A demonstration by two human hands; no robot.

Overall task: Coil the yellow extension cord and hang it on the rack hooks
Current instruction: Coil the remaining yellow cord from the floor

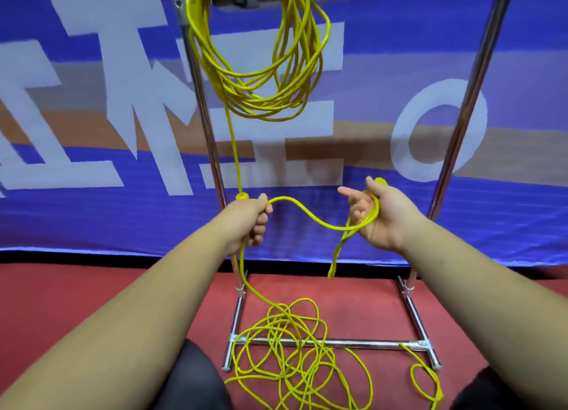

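Yellow extension cord [330,227] climbs from a loose tangle [292,348] on the red floor [353,299], btwn the rack's base bars, into the left hand [250,222], which is clenched round it w/ thumb on top. Just above that fist a yellow plug [241,196] hangs on a single strand dropping from a coil [267,102] draped over the top of the rack [201,108], by its L post; can't tell if it's the same cord. From the fist the cord sags across to the right hand [379,213], palm up: a few turns wrap the palm, lower fingers curled on them, index finger out straight. A short end dangles below that hand. Far R, a small stray loop [412,379] lies by the rack's R foot. Blue banner [92,213] w/ white lettering stands behind.
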